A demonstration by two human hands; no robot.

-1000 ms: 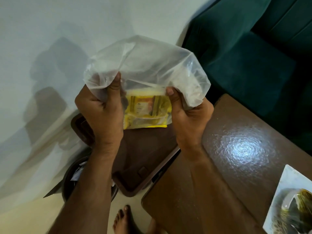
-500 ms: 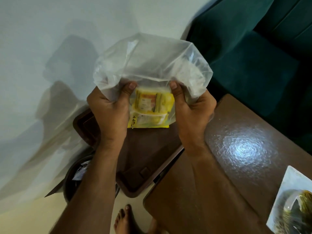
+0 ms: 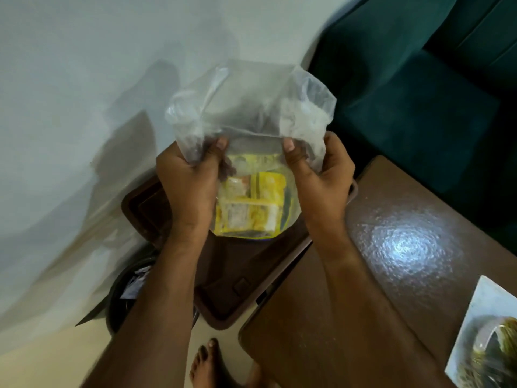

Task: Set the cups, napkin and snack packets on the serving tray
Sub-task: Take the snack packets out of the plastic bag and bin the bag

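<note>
A clear plastic bag (image 3: 251, 107) is held up in front of me, its mouth toward me. My left hand (image 3: 190, 186) grips its left edge and my right hand (image 3: 319, 177) grips its right edge. Yellow snack packets (image 3: 251, 205) lie inside the bag's lower part, seen through the plastic. Below the bag sits the dark brown serving tray (image 3: 237, 275), partly over the edge of the brown table (image 3: 363, 275). No cups or napkin are in view.
A pale wall fills the left side. A dark round bin (image 3: 126, 292) stands on the floor under my left forearm. A green sofa (image 3: 419, 93) is at the upper right. A white packet with greenish contents (image 3: 486, 331) lies on the table's right edge. My bare foot (image 3: 209, 365) shows below.
Both hands have spread the bag's mouth wider, and the bag's top now stands more open. The yellow packets have slid lower in the bag, toward the tray.
</note>
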